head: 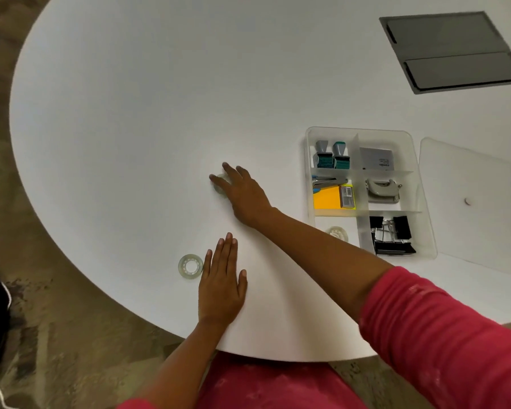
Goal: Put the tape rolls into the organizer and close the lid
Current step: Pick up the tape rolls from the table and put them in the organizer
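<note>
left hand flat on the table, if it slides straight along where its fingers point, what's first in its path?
Likely the right forearm, which crosses just ahead of the left hand. Its height above the table is unclear. The tape roll lies off to the side.

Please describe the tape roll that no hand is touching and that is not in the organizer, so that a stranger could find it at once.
Start at the white round table and go to its near edge, where the left hand lies flat. The tape roll lies just left of that hand, flat on the table. Unlike the roll under the right hand or the one inside the clear organizer, it lies uncovered.
</note>
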`<action>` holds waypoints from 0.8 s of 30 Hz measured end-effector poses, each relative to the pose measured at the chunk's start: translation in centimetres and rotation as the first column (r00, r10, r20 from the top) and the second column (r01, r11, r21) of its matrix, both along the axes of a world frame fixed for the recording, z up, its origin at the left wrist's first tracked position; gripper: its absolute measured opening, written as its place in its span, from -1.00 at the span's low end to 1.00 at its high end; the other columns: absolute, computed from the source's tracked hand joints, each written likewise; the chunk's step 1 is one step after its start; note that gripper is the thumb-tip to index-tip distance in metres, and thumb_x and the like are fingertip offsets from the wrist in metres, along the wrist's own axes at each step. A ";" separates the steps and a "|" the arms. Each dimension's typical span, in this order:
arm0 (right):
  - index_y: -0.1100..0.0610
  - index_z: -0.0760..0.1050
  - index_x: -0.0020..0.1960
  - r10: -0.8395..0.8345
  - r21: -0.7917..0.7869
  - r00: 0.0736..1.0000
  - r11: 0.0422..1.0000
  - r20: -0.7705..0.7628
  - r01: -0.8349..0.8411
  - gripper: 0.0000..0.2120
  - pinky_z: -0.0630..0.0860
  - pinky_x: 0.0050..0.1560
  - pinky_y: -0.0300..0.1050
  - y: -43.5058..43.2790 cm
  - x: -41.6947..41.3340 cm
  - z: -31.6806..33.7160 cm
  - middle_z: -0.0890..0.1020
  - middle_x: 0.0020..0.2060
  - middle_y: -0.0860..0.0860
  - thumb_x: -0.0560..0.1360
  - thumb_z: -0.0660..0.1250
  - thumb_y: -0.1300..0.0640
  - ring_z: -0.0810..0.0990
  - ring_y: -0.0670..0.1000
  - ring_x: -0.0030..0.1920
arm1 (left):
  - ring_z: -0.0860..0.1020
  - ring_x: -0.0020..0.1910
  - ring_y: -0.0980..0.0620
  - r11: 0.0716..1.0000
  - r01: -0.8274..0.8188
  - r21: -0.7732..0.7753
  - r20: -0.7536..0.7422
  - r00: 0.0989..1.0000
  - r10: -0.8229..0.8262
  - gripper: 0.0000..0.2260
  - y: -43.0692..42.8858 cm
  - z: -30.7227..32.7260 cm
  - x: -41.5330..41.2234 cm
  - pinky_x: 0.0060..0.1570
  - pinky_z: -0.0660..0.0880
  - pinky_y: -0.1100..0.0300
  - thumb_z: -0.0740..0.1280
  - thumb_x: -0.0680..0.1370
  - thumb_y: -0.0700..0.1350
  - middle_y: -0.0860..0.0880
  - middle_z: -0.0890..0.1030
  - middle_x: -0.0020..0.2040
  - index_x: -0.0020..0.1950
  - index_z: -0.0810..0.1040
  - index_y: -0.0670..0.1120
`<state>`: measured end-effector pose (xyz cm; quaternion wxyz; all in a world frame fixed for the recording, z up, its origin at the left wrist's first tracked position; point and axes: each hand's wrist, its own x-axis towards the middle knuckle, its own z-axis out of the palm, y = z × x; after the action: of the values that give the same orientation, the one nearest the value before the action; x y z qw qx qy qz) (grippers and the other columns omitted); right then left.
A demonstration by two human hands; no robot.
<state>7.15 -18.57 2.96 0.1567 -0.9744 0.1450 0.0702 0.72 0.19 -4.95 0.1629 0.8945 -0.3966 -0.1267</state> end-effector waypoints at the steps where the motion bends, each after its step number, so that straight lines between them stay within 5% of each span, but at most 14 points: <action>1: -0.01 0.10 0.52 0.031 -0.002 0.999 1.000 -0.004 -0.032 -0.34 0.36 0.31 0.03 0.1 0.3 -0.4 0.07 0.55 0.11 0.51 0.15 0.41 0.10 0.21 0.50 | -0.01 0.59 0.04 1.000 -0.001 0.003 0.001 1.000 0.001 -0.44 0.0 0.0 0.0 0.56 -0.04 0.06 0.07 0.59 -0.02 -0.04 0.06 0.60 0.58 0.06 -0.13; 5: 0.01 0.20 0.49 0.117 0.010 0.993 0.993 -0.012 -0.117 -0.44 0.27 0.38 0.02 0.3 0.2 -1.5 0.11 0.54 0.10 0.55 0.11 0.37 0.14 0.20 0.49 | -0.02 0.59 0.05 1.000 0.000 0.000 -0.002 1.000 0.000 -0.44 0.1 -0.1 0.1 0.56 -0.05 0.07 0.07 0.59 -0.02 -0.04 0.07 0.60 0.58 0.06 -0.13; 10: 0.11 0.38 0.34 0.054 -0.026 0.995 0.998 0.080 -0.052 -0.60 0.45 -0.02 -0.09 0.7 -1.0 -1.3 0.37 0.35 0.13 0.54 0.14 0.35 0.38 0.15 0.23 | -0.03 0.59 0.06 1.000 -0.003 0.002 -0.001 1.000 0.003 -0.44 0.1 -0.1 0.0 0.56 -0.05 0.07 0.07 0.60 -0.02 -0.03 0.06 0.60 0.58 0.07 -0.13; 15: 0.12 0.45 0.30 -0.132 0.172 0.959 0.981 0.251 0.090 -0.60 0.55 -0.07 -0.05 1.2 -4.6 1.6 0.41 0.32 0.16 0.49 0.29 0.33 0.37 0.16 0.27 | -0.04 0.59 0.05 1.000 0.004 0.004 -0.014 1.000 -0.004 -0.44 0.1 0.1 0.0 0.56 -0.02 0.04 0.07 0.60 -0.02 -0.03 0.05 0.60 0.58 0.05 -0.13; 19: 0.09 0.46 0.29 -0.305 0.246 0.887 0.942 0.346 0.227 -0.61 0.44 0.03 -0.20 0.9 -9.2 4.1 0.42 0.28 0.15 0.48 0.36 0.24 0.39 0.11 0.25 | -0.03 0.59 0.04 1.000 0.010 0.009 -0.019 1.000 -0.010 -0.43 0.2 0.3 0.0 0.56 -0.03 0.05 0.08 0.60 -0.03 -0.03 0.04 0.60 0.58 0.03 -0.12; 24: 0.06 0.49 0.22 -0.668 0.381 0.701 0.733 0.248 0.564 -0.61 0.46 0.04 -0.12 -0.8 -15.0 5.2 0.46 0.15 0.11 0.41 0.46 0.15 0.47 0.11 0.14 | 0.02 0.59 0.02 1.000 0.012 0.004 -0.034 0.999 -0.012 -0.44 0.1 0.5 0.0 0.55 -0.01 0.04 0.10 0.59 -0.04 -0.04 0.07 0.60 0.58 0.05 -0.13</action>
<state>-7.87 -19.37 8.18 0.3298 -0.8306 0.4222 -0.1518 0.74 0.27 -4.46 0.1669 0.8901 -0.3990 -0.1436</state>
